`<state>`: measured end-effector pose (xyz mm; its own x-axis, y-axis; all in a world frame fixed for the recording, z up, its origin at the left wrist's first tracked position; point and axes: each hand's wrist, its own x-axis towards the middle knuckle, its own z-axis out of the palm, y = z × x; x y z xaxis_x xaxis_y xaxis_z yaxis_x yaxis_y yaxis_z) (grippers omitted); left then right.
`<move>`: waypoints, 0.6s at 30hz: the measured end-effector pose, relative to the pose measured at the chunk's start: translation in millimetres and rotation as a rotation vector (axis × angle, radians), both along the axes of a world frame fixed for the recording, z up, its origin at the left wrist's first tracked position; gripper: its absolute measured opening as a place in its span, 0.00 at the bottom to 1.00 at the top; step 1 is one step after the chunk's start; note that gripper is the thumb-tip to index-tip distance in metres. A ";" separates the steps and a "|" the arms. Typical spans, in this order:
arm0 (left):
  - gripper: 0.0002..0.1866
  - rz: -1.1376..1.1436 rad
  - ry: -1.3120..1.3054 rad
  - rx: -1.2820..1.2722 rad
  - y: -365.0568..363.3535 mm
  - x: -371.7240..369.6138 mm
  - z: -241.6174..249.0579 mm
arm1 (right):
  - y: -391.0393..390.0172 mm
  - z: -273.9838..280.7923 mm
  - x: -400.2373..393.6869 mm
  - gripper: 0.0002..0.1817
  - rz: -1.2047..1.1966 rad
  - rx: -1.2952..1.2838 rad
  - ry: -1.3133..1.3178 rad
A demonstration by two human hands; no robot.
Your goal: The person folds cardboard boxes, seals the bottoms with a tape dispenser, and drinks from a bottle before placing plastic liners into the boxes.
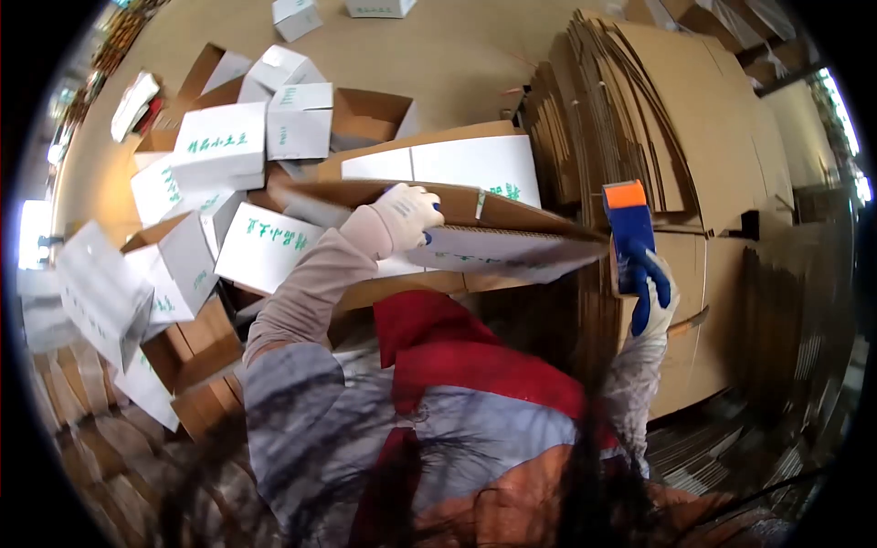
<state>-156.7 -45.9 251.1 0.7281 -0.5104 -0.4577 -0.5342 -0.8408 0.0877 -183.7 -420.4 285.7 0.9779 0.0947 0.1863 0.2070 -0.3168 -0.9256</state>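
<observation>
My left hand [408, 217], in a white glove with blue on the fingers, is closed over the upper edge of a cardboard box [516, 254]. Its white printed side faces me, and its brown inside shows behind the edge. My right hand [653, 290], gloved in white and blue, grips a blue tape dispenser [630, 228] with an orange front end. The dispenser is held upright close to the right end of the box. Just beyond this box lies another white box [475, 164] with green print.
A heap of white boxes [219, 142] with green lettering lies on the left, some of them with brown insides showing. Flat cardboard sheets [708, 119] stand stacked on the right. More boxes [295, 16] sit on the floor [457, 68] farther off.
</observation>
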 end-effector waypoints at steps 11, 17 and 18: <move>0.08 -0.138 -0.399 0.076 27.3 -24.5 -53.3 | 220.2 -37.8 85.1 0.21 0.359 -0.881 -0.201; 0.10 -0.032 -0.326 -0.036 -36.1 -55.9 -52.1 | 281.9 -85.5 99.8 0.21 0.459 -1.126 -0.177; 0.14 -0.012 -0.276 -0.082 -36.1 -56.7 -47.7 | 275.9 -96.5 107.1 0.20 0.458 -1.105 -0.230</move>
<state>-213.4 -82.0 203.4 0.8131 -0.5469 -0.1995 -0.5572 -0.8304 0.0052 -76.6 -144.5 189.3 0.7672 0.6396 -0.0482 0.6301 -0.7655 -0.1302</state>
